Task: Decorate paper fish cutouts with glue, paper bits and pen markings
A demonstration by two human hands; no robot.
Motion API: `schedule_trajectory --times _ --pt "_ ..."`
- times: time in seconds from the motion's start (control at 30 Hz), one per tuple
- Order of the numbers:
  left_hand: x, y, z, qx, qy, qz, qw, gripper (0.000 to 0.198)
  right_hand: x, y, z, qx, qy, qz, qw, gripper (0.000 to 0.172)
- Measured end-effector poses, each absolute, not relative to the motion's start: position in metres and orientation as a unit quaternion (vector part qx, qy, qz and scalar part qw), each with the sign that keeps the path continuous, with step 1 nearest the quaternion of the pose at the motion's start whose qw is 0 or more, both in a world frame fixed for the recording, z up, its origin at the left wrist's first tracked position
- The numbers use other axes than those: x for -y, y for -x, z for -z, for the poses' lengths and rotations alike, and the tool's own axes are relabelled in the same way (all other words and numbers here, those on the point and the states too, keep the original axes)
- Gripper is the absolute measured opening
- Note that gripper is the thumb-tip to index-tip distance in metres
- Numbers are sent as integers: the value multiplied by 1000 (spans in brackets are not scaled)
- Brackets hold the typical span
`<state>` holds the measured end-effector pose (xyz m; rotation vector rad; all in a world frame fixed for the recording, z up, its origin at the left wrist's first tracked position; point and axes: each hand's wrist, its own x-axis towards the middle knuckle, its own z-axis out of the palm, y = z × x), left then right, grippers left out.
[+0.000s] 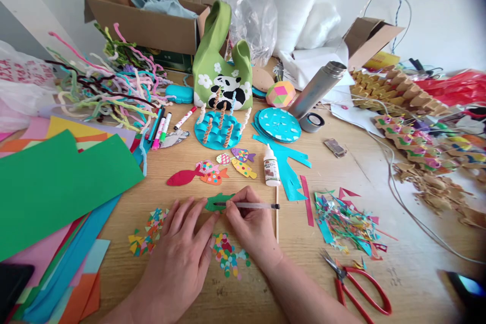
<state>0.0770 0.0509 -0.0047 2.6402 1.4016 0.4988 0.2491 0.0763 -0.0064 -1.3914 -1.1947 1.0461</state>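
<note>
My left hand [178,250] lies flat on the wooden table [379,172], fingers stretched out and pressing the edge of a green paper fish [216,201]. My right hand [250,223] pinches a thin clear pen [250,205], its dark tip resting on the green fish. Small piles of coloured paper bits [228,255] lie under and between my hands, and another pile of paper triangles [148,230] sits to the left. Finished paper fish, red [182,177] and spotted ones [243,167], lie just beyond.
A glue bottle [271,164] stands near a wooden stick. Red-handled scissors [357,283] and paper scraps [345,217] lie right. Coloured paper sheets [56,182] stack left. Beyond are blue paper discs [279,124], markers, pipe cleaners, a panda bag [222,71], a steel flask [317,88] and boxes.
</note>
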Motion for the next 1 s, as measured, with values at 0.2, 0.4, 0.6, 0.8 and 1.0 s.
schedule_trajectory --times 0.2,0.4,0.6,0.8,1.0 --pt "-50 -77 4 -463 -869 -164 57 48 -77 -249 6 492 576 -431 491 14" --pt "-51 -78 4 -459 -872 -162 55 48 -76 -249 7 487 579 -435 488 14" --pt "-51 -78 4 -463 -870 -160 54 49 -77 -249 6 489 577 -434 490 15" --pt "-49 -76 6 -463 -871 -156 56 48 -77 -249 4 489 576 -436 488 15" --pt "-51 -77 5 -459 -874 -154 52 49 -77 -249 3 479 566 -438 509 16"
